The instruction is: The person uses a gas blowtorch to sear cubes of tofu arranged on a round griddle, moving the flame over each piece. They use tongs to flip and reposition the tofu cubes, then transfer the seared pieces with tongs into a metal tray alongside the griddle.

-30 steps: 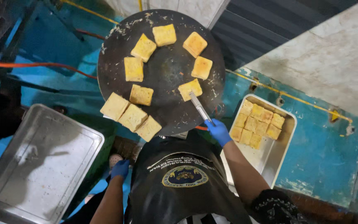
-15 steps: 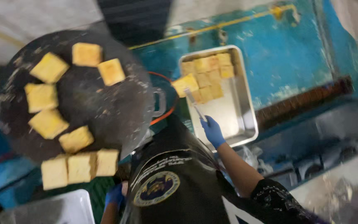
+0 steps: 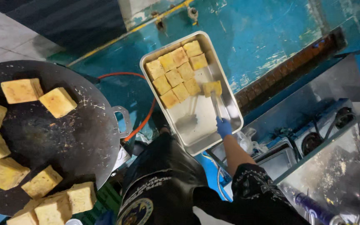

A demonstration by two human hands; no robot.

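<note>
My right hand [image 3: 223,127], in a blue glove, is shut on metal tongs [image 3: 216,106]. The tongs hold a yellow fried square [image 3: 212,87] low over the steel tray [image 3: 201,133], beside several more squares [image 3: 176,77] packed in rows at the tray's far end. A round black griddle [image 3: 63,141] at the left carries several of the same squares [image 3: 57,102] around its rim. Only a sliver of my left hand's blue glove [image 3: 105,217] shows at the bottom edge, below the griddle; its fingers are hidden.
The griddle's metal handle [image 3: 123,121] points toward the tray. An orange hose [image 3: 146,118] curves between them. Steel equipment and a counter [image 3: 334,166] fill the lower right. My dark apron [image 3: 159,183] covers the bottom middle.
My right hand has carried one square on the tongs from the griddle across to the tray and lowered it beside the rows. The view has swung right.
</note>
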